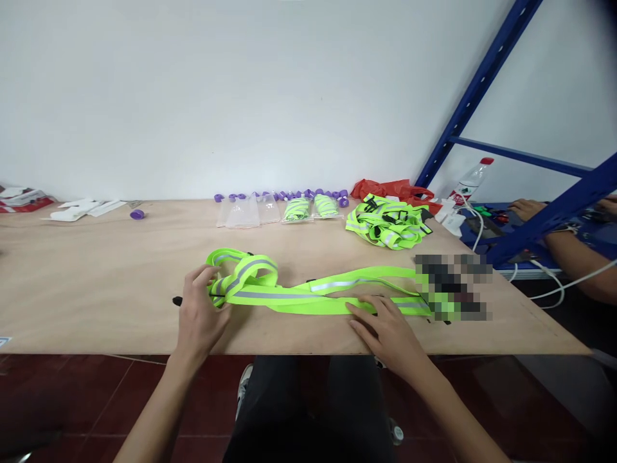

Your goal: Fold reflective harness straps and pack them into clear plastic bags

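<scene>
A neon yellow-green reflective strap harness [284,296] with grey stripes stretches along the front of the table. At its left end, where the straps loop up in a bundle, my left hand [200,308] is closed around the bands. A small black piece pokes out to the left of that hand. My right hand [388,331] lies over the flat lower strap towards the right, fingers extended and apart, fingertips touching the band. The harness's right end runs into a blurred-out patch, so what lies there is hidden.
Behind lie a heap of similar straps [388,222], bagged folded straps [297,209], clear bags [243,212] and several purple rolls [308,193]. A red plastic bag [393,188], a bottle [472,180] and a blue metal frame [475,96] stand right. Another person's arm [578,260] shows beyond the frame.
</scene>
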### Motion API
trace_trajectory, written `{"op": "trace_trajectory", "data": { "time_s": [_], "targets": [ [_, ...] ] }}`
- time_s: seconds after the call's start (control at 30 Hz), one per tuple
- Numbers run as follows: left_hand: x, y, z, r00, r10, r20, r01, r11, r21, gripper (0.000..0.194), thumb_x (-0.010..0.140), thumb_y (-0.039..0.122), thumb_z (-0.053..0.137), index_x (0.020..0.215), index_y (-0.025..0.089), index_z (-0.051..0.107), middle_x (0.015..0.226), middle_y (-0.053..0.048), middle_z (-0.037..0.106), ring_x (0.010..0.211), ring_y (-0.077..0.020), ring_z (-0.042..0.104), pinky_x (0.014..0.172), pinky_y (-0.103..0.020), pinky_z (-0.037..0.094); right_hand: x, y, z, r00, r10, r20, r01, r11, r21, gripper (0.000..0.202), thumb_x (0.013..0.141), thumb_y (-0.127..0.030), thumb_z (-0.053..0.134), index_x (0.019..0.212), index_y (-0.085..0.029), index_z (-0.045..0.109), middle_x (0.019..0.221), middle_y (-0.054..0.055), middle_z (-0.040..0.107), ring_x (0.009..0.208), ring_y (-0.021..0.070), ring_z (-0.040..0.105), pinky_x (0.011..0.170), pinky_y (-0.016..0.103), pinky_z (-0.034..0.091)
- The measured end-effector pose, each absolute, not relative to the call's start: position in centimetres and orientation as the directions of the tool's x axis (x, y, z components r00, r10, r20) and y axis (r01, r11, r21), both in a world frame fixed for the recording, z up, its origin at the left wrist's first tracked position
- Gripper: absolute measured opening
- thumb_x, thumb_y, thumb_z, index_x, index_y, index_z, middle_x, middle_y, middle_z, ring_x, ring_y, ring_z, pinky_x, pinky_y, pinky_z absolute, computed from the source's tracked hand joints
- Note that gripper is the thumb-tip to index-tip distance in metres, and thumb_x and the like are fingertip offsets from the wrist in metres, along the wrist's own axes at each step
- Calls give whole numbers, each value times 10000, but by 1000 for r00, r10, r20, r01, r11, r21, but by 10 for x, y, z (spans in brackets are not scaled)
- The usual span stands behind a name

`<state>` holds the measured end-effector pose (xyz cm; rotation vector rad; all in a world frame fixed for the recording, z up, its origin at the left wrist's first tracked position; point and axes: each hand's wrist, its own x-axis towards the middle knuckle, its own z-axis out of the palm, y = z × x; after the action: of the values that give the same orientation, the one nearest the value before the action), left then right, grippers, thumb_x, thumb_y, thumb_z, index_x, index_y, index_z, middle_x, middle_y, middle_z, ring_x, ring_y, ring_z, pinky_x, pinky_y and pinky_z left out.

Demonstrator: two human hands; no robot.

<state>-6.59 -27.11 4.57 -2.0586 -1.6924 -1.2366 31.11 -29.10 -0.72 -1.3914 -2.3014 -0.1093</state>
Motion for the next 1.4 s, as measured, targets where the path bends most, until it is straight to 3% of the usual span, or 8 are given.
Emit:
{"op": "trace_trajectory", "data": {
  "time_s": [0.33, 0.5, 0.67, 0.77, 0.9, 1.0, 1.2, 1.4],
  "targets": [
    [-86, -293, 54, -139, 848, 511, 863, -149, 483, 264, 741, 221, 570, 1002, 241, 530, 896, -5, 574, 711, -179, 614, 625, -292, 530, 313, -289, -11, -406, 813, 418, 862, 493, -121, 357, 1002, -380, 481, 1193, -240, 748, 1171, 152, 668, 1067, 319, 600, 916, 503, 511],
    [-99, -299, 61, -75, 823, 563, 931, -144, 334, 290, 749, 166, 512, 1020, 239, 581, 977, -36, 606, 746, -181, 619, 663, -299, 509, 312, -291, -13, -376, 831, 410, 878, 461, -130, 361, 1003, -396, 475, 1203, -258, 742, 1177, 143, 667, 1055, 309, 616, 890, 469, 529],
    [-126, -298, 72, -256, 730, 633, 955, 90, 281, 247, 803, 231, 545, 1041, 232, 610, 993, -47, 589, 763, -196, 603, 618, -306, 458, 313, -290, -16, -359, 831, 425, 877, 456, -149, 351, 993, -405, 497, 1192, -262, 747, 1199, 137, 660, 1076, 310, 618, 906, 470, 524],
    [-134, -292, 77, -357, 722, 593, 901, 98, 423, 238, 837, 349, 590, 1040, 227, 611, 965, -25, 572, 742, -175, 583, 669, -316, 476, 313, -289, -16, -352, 832, 429, 872, 458, -172, 349, 988, -407, 502, 1187, -260, 749, 1187, 140, 661, 1067, 309, 618, 901, 477, 524],
    [-135, -285, 80, -517, 799, 306, 570, 55, 820, 298, 750, 374, 659, 997, 221, 590, 927, 2, 587, 752, -168, 592, 599, -259, 462, 311, -290, -14, -338, 839, 427, 870, 452, -198, 344, 986, -404, 507, 1179, -259, 751, 1189, 141, 658, 1070, 306, 623, 909, 479, 525],
    [-137, -287, 80, -407, 898, 164, 393, 11, 919, 278, 668, 297, 653, 922, 198, 599, 868, -24, 625, 667, -164, 552, 504, -240, 424, 311, -291, -13, -317, 844, 432, 869, 441, -225, 338, 984, -403, 506, 1160, -260, 756, 1198, 144, 654, 1091, 312, 623, 915, 488, 525],
    [-143, -304, 93, 133, 973, -189, 681, 49, 731, 393, 745, 446, 716, 1102, 281, 708, 969, -51, 729, 755, -249, 665, 612, -313, 565, 314, -291, -15, -279, 868, 411, 879, 404, -256, 349, 973, -417, 520, 1204, -252, 723, 1345, 143, 595, 1241, 343, 556, 995, 536, 494],
    [-82, -322, 116, 236, 937, 258, 682, -349, 642, 242, 896, 472, 604, 1025, 315, 736, 1013, -33, 752, 898, -269, 703, 740, -353, 596, 314, -292, -22, -257, 878, 404, 899, 371, -235, 389, 981, -459, 500, 1228, -249, 714, 1532, 158, 438, 1390, 397, 425, 1052, 596, 442]
  ]
}}
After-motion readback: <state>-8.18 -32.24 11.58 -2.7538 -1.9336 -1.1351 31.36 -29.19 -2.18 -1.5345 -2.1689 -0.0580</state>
